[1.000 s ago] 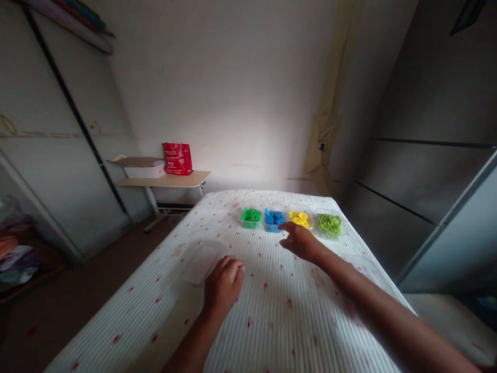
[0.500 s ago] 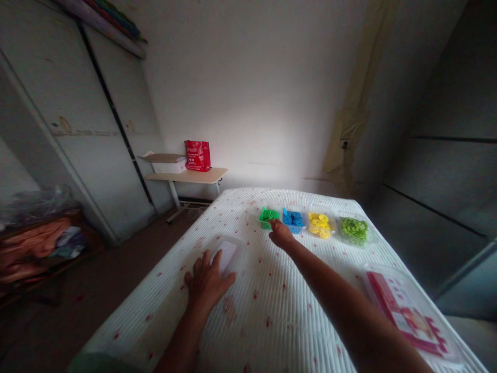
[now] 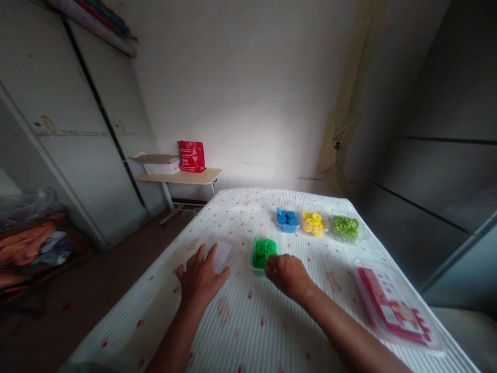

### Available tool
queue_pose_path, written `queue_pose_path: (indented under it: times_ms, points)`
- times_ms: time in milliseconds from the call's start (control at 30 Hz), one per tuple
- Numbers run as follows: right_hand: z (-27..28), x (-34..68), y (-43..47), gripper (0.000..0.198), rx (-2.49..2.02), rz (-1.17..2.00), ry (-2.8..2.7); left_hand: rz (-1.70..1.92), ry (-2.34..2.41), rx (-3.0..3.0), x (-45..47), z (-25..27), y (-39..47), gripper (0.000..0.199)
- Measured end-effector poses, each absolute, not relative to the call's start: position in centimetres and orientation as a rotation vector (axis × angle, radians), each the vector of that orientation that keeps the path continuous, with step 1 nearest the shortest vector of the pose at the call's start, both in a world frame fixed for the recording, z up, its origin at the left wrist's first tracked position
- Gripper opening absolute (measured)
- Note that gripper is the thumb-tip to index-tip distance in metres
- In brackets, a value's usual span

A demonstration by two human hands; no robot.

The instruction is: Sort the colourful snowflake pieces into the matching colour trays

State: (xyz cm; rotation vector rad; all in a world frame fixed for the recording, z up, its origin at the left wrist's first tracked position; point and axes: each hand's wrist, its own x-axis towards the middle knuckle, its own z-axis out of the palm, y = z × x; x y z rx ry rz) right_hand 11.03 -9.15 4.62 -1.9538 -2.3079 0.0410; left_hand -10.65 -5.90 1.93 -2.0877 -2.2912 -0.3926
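My right hand [image 3: 288, 273] is closed on the near right edge of a small clear tub of green plastic pieces [image 3: 264, 252], which sits on the patterned cover. My left hand [image 3: 202, 274] hovers or rests with fingers spread at the near side of a see-through plastic container [image 3: 225, 253] with a pale, flat surface inside; whether it touches is unclear. Further back stand similar tubs of blue pieces [image 3: 287, 219], yellow pieces [image 3: 312, 224] and light green pieces [image 3: 345, 228], in a row.
A clear plastic case with a pink printed card [image 3: 396, 305] lies along the right edge of the white, red-dotted cover [image 3: 248, 331]. Beyond the left edge, a small table [image 3: 186, 177] bears a red bag [image 3: 191, 156] and a cardboard-topped box [image 3: 162, 165]. Wardrobe doors [image 3: 89, 155] stand left.
The right hand has drawn the green tub out of the row, toward me. My left hand has stayed spread by the clear container. The view has turned slightly right.
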Motion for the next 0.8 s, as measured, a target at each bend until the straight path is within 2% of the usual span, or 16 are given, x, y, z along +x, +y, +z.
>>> queue_pose_path:
  times_ms: [133, 233, 367, 467, 600, 667, 700, 800]
  points:
    - [5.6, 11.9, -10.1, 0.021, -1.866, 0.165, -2.211, -0.786, -2.246, -2.171, -10.9, 3.4, -5.9, 0.062]
    - [6.3, 13.0, -9.1, 0.022, -1.674, 0.200, -1.930, -1.383, -2.189, -2.570, -10.9, 4.7, -6.2, 0.064]
    - [7.1, 13.0, -7.6, 0.041, -1.303, 0.504, -1.643, -2.103, -1.935, -3.214, -9.3, 6.3, -7.2, 0.069]
    - [7.4, 12.1, -6.9, 0.055, -1.114, 0.713, -1.503, -2.296, -1.725, -3.474, -7.4, 6.8, -8.1, 0.077]
    - [7.1, 12.1, -5.8, 0.057, -1.111, 0.685, -1.410, -2.498, -1.719, -3.486, -5.4, 6.2, -7.8, 0.073]
    - [6.6, 13.0, -5.0, 0.054, -1.219, 0.661, -1.408, -2.438, -1.919, -3.230, -5.2, 5.5, -7.1, 0.063]
    - [6.2, 13.5, -4.7, 0.053, -1.291, 0.649, -1.425, -2.274, -2.034, -3.078, -5.2, 5.1, -6.6, 0.056]
    - [5.1, 14.7, -3.7, 0.049, -1.531, 0.529, -1.531, -1.474, -2.174, -2.707, -5.2, 4.2, -5.7, 0.037]
